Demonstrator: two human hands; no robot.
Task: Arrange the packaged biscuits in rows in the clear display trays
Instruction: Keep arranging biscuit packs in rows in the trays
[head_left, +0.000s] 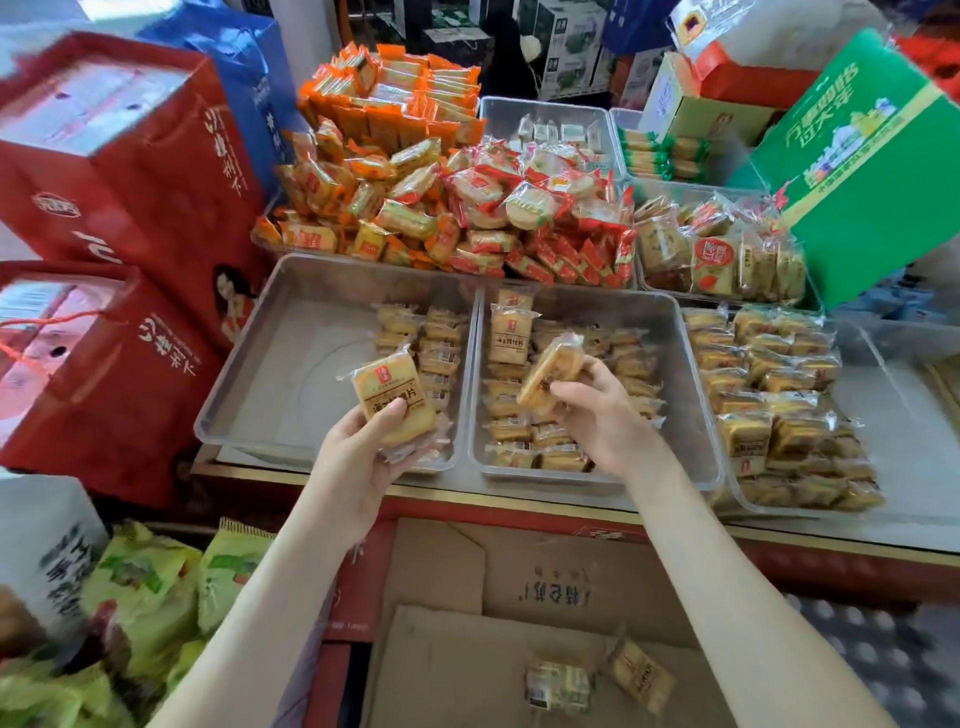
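My left hand (358, 457) grips a small stack of yellow biscuit packets (395, 397) over the near edge of the left clear tray (275, 364). That tray holds two short rows of packets (423, 343) along its right side. My right hand (597, 410) pinches one biscuit packet (550, 371), tilted, above the middle clear tray (675, 338), which holds rows of packets (524, 431) and one packet standing upright at its back (509, 332). The right tray (904, 405) is packed with rows of similar packets (769, 395).
Behind the trays lie heaps of orange and red snack packets (441, 208). Red gift boxes (114, 171) stand at the left, a green box (862, 161) at the right. Below, an open cardboard box (519, 623) holds two loose packets (597, 680). Green bags (140, 587) lie lower left.
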